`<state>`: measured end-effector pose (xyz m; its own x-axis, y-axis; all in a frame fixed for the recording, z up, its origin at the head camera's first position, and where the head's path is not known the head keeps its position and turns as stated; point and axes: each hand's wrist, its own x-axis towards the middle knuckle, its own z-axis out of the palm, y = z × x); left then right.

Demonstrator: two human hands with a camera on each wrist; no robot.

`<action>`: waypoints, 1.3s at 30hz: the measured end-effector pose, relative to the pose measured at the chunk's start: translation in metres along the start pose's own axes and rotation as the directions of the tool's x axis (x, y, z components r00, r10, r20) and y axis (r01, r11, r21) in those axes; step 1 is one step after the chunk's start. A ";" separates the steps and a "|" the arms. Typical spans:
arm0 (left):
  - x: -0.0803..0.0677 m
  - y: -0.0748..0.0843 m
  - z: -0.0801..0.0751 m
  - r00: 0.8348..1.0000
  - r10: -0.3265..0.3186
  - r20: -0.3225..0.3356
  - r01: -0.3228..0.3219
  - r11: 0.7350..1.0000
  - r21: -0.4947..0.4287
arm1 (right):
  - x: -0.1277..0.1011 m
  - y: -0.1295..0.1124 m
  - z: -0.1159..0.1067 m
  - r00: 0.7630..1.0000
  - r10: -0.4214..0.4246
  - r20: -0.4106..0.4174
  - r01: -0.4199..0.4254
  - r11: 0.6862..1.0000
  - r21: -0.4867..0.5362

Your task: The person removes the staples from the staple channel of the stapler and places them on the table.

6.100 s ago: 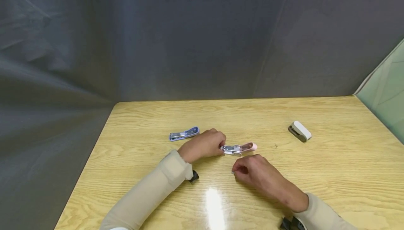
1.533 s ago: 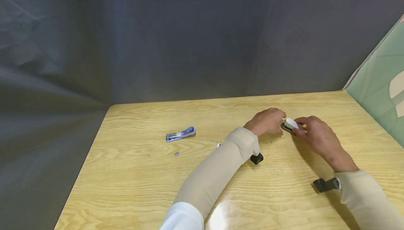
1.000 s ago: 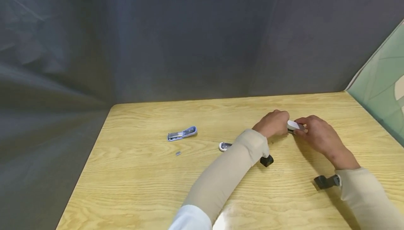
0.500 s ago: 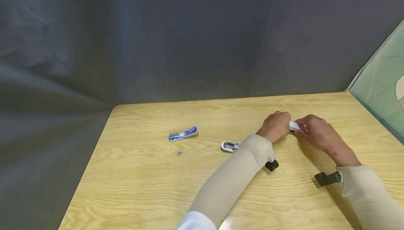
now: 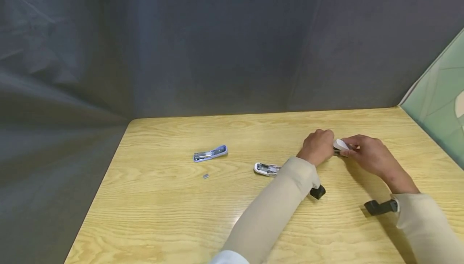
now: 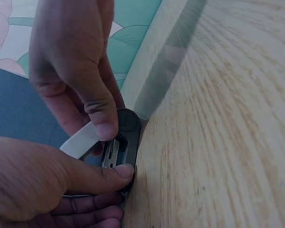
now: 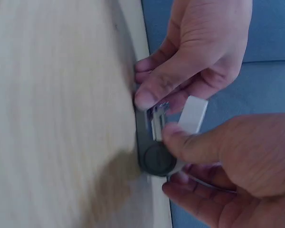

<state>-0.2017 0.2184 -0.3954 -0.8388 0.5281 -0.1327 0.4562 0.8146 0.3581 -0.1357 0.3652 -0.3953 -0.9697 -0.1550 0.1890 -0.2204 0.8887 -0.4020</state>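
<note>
A small stapler with a white top and a dark grey base is between both hands at the table's right side. Its white lid is swung up, showing the metal staple channel. My left hand pinches the front end of the base, thumb on top. On the hinge side, my right hand grips the stapler, its thumb against the channel, as both wrist views show. Left of my hands lies an opened white and pink stapler, partly hidden by my left sleeve.
A blue stapler lies opened farther left on the wooden table. Just below it is a small grey metal piece, like a short staple strip. A dark curtain stands behind the table, with a green patterned panel at right.
Both hands have left the white and pink stapler and moved right to the white and grey one, whose lid has come up. The small metal piece now lies near the blue stapler.
</note>
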 end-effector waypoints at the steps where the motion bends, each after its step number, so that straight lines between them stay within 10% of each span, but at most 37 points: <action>1: 0.000 0.000 0.000 1.000 -0.004 0.001 0.004 1.000 -0.004 | -0.001 0.001 0.000 1.000 -0.005 -0.011 0.005 1.000 0.009; 39: -0.004 0.006 -0.001 0.999 -0.036 -0.012 0.036 0.999 0.005 | -0.005 0.017 -0.023 0.984 0.157 0.078 -0.172 0.955 0.243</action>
<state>-0.1964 0.2211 -0.3920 -0.8581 0.4956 -0.1344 0.4272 0.8342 0.3488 -0.1320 0.3906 -0.3828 -0.9975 -0.0463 0.0529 -0.0694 0.7706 -0.6336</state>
